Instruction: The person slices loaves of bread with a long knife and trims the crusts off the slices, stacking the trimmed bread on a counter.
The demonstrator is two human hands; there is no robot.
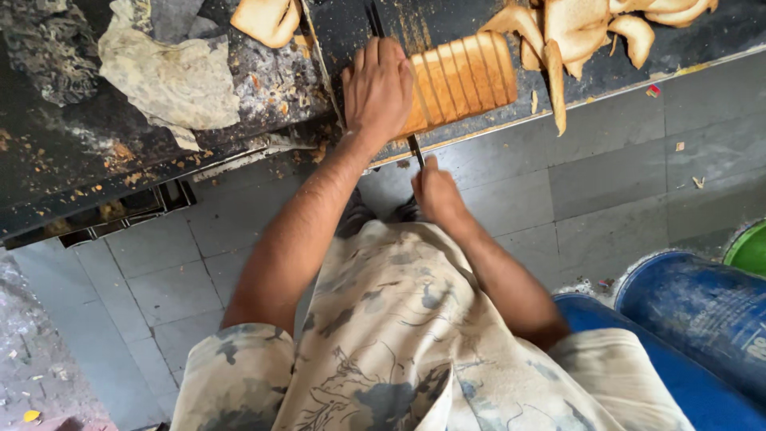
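A sliced loaf of bread (467,76) lies on a dark worktop (72,152). My left hand (377,88) presses down on the loaf's near end, fingers spread over the top. My right hand (435,191) grips the handle of a long knife (415,148), whose blade runs up through the loaf beside my left hand and shows again past it at the top edge of the view. Crust trimmings (590,32) are piled beyond the loaf.
A crumpled cloth (167,68) and a piece of bread (267,17) lie on the left part of the worktop, among crumbs. Grey floor tiles (606,175) lie below. Blue drums (702,311) and a green container (750,249) stand at the lower right.
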